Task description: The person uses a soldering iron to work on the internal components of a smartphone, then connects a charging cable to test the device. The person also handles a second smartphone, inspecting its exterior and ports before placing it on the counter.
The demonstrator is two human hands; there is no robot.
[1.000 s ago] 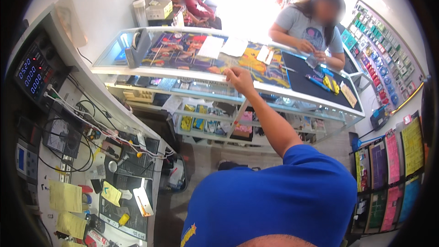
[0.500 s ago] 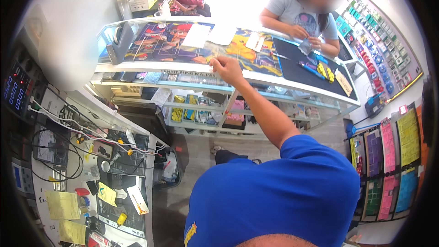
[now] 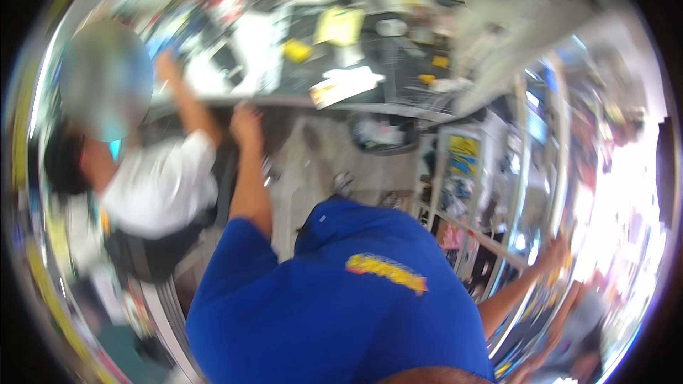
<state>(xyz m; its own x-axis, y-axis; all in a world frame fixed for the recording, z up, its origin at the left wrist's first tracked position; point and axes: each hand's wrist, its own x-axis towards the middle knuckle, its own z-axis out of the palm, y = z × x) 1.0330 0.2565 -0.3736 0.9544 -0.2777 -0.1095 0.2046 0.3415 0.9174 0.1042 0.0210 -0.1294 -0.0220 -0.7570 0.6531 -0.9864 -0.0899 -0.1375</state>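
My left hand [image 3: 247, 126] is raised in front of the workbench edge, between the bench and the seated co-worker. Its fingers look curled together; whatever they may hold is too blurred to make out. Out to the right, my right hand [image 3: 552, 254] is over or at the edge of the glass display counter [image 3: 523, 231]; motion smears its fingers. Nearest my left hand on the bench [image 3: 284, 102] are a white card or box [image 3: 346, 87] with an orange end, a yellow object [image 3: 297, 50] and a yellow paper note [image 3: 339, 26].
A co-worker in a white shirt [image 3: 160, 188] sits at the left, one hand [image 3: 168, 67] at the bench. A dark bin [image 3: 384, 133] stands under the bench. Beyond the counter at lower right is another person in grey [image 3: 580, 320]. Grey floor [image 3: 306, 163] lies between bench and counter.
My view has swung left from the counter to the workbench. My left hand and the co-worker have come into view. My right hand now appears at the far right.
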